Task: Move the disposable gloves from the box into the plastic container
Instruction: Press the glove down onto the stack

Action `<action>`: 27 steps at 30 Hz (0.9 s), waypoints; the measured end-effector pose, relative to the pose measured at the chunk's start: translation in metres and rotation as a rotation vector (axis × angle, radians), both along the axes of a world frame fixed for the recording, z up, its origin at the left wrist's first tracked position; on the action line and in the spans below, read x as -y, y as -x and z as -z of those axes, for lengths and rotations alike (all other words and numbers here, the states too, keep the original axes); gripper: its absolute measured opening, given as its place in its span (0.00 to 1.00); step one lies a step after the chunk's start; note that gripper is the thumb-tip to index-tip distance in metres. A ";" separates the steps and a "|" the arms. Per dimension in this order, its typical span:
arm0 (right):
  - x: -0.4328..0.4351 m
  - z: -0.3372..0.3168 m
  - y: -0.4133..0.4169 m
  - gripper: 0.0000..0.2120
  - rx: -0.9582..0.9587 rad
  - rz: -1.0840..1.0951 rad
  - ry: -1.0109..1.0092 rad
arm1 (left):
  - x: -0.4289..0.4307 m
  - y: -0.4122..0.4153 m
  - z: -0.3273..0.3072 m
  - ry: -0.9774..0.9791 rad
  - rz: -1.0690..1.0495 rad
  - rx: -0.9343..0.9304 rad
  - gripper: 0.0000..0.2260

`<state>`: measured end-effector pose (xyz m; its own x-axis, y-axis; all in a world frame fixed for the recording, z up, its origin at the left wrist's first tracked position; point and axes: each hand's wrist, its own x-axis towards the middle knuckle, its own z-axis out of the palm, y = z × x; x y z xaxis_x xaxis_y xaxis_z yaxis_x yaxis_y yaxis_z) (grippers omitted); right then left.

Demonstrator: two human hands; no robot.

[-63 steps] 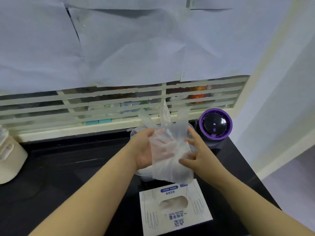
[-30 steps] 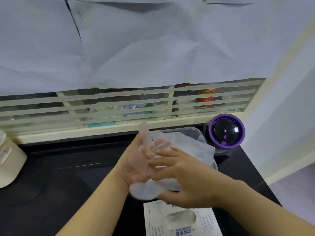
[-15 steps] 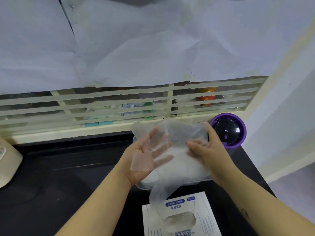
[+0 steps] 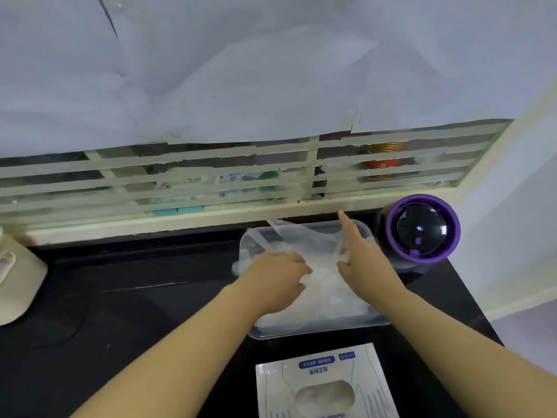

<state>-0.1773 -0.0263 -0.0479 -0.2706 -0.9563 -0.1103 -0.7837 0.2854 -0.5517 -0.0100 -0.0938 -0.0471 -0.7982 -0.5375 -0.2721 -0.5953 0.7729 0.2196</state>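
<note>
Beneath left hand [image 4: 275, 282] and right hand [image 4: 363, 265], gloves [image 4: 324, 286] inside container [image 4: 301, 332]

Two bare forearms, uncovered along their whole visible length, run from the lower edge to a bare left hand [image 4: 275, 282] and a bare right hand [image 4: 366, 267]. Wrists and fingers are plain; motion blur hides the nails and any finer marks

The gloves [image 4: 316, 267] are a milky, see-through white inside the clear container [image 4: 301, 333]. The box [image 4: 325, 366] is white with blue labels and thin line drawings of hands. The counter [image 4: 150, 312] is glossy black. The round device [image 4: 422, 229] has a purple rim and black dome. The slats [image 4: 211, 164] are cream, with a red-and-gold tin [image 4: 385, 164] behind them and pale lavender-white paper sheets [image 4: 241, 70] above.
</note>
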 end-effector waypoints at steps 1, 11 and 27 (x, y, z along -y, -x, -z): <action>-0.002 -0.001 0.001 0.41 -0.083 0.000 0.010 | 0.002 0.003 0.007 -0.017 0.007 0.061 0.18; 0.014 0.018 -0.016 0.30 -0.254 -0.400 -0.450 | 0.013 0.021 0.034 -0.176 -0.010 0.170 0.20; 0.026 0.067 -0.013 0.45 -0.234 -0.397 -0.749 | 0.036 0.034 0.065 -0.534 -0.489 0.162 0.29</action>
